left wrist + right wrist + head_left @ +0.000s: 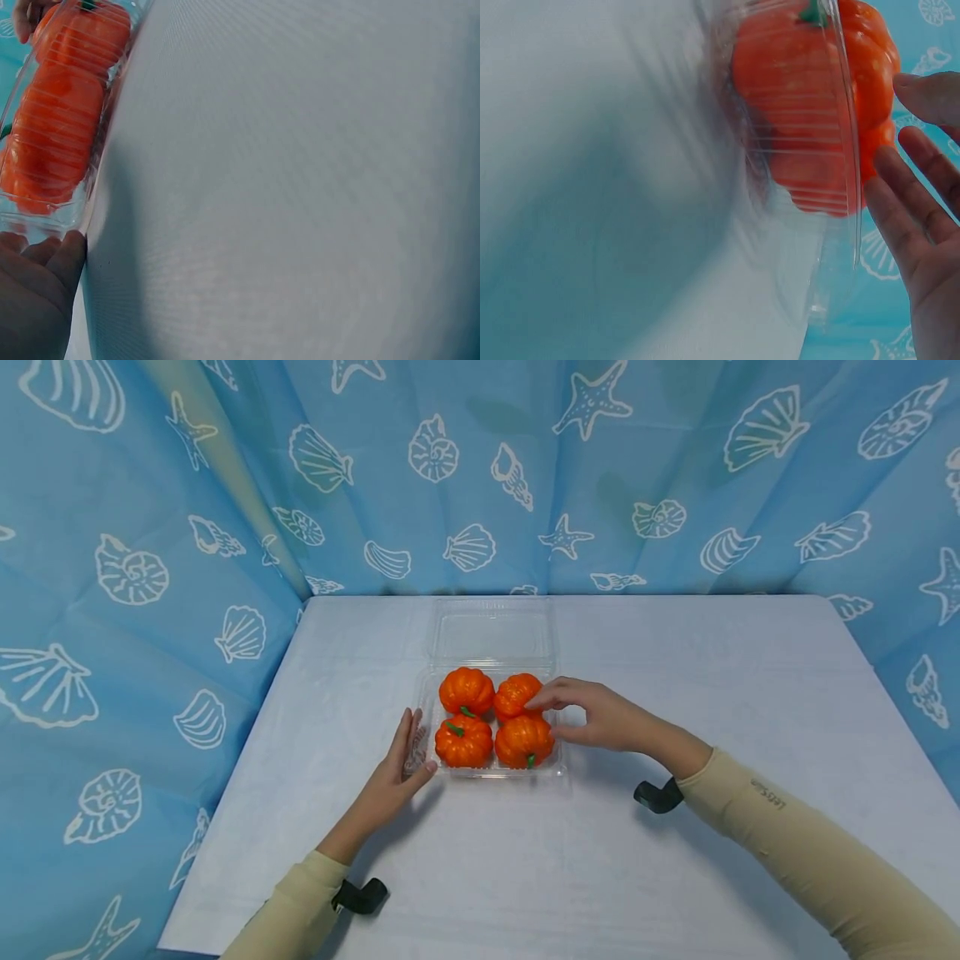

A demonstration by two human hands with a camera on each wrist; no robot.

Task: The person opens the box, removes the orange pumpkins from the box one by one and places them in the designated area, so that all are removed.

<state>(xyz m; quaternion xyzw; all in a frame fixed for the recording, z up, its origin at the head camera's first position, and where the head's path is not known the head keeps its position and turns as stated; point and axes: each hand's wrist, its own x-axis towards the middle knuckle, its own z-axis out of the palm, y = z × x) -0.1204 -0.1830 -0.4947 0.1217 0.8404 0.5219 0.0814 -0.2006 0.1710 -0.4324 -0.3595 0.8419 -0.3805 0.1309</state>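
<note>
A clear plastic clamshell box (536,772) lies with its lid (491,635) folded back, away from me. Small orange pumpkins with green stems sit inside: a rear left one (465,690), a front left one (463,743), a rear right one (514,693) and a front right one (523,742). Against the box's left wall rests my left hand (393,775), fingers extended. My right hand (592,714) is over the right side, fingers loosely bent at the rear right pumpkin and thumb by the front right one. The right wrist view shows fingertips (885,161) close to the pumpkins; contact is unclear.
A white-covered table (660,877) carries the box near its far side. Blue curtains (480,485) with white shell and starfish prints stand behind and at the sides. A black wrist device (658,795) sits under the right wrist, another (362,896) under the left.
</note>
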